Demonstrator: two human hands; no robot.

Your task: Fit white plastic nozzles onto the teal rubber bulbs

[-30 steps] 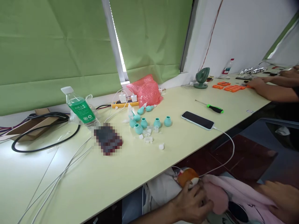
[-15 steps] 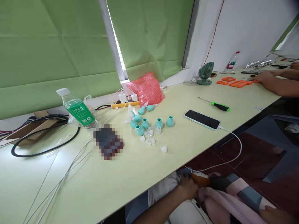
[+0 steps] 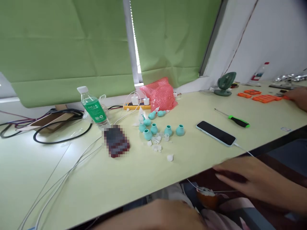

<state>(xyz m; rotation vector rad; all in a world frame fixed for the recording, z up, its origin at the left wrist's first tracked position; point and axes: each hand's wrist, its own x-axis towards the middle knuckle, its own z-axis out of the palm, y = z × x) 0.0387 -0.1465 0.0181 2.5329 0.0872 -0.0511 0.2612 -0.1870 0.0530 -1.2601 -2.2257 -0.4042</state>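
The right hand [image 3: 243, 169] points left by the near edge of the table [image 3: 134, 182], thumb spread; I cannot tell the blurred left hand's [image 3: 172, 214] grip.

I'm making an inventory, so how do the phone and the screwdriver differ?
The phone is a flat, rectangular slab; the screwdriver is slim, with a green and black handle. The phone has a white cable plugged in; the screwdriver has none. Both lie on the table, and neither is held.
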